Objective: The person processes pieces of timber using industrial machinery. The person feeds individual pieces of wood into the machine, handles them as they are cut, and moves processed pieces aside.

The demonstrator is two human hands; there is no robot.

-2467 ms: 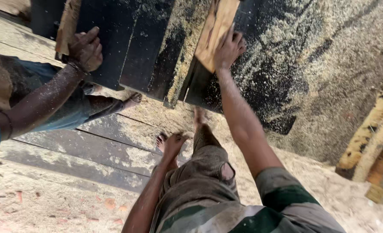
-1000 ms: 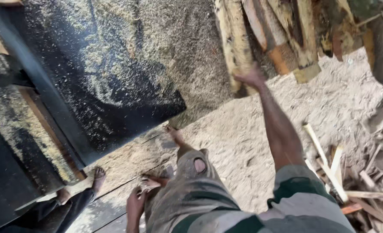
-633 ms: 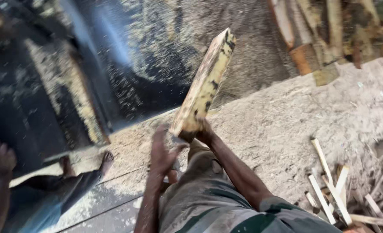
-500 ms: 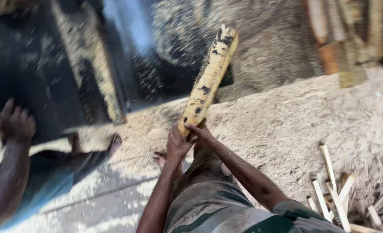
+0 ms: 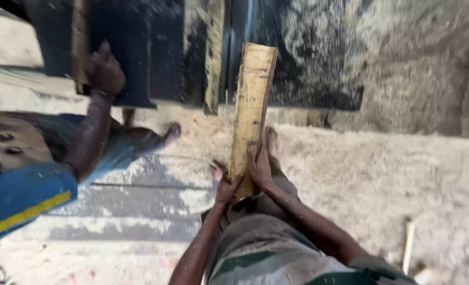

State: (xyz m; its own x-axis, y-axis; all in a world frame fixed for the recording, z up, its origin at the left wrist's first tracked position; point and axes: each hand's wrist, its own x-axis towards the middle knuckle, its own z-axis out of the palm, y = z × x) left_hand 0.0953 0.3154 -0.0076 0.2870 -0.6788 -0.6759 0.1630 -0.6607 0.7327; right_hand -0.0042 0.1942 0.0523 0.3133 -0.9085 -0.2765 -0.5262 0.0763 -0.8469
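Both hands on the rough pale-yellow wooden slab, lining it up toward the dark sawdust-covered machine bed.

Our left hand and right hand wrap fingers tight around its lower end; slab upright above the knees. Next, we judge, needs a steady push forward, clear of the co-worker's hand.

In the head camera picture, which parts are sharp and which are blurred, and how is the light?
Head view: even daylight, no glare; the long pale wooden plank and both hands, left hand and right hand, are fairly sharp; the dark sawdust-covered machine table and the co-worker's hand at top left are smeared by motion; flying sawdust specks streak the frame.
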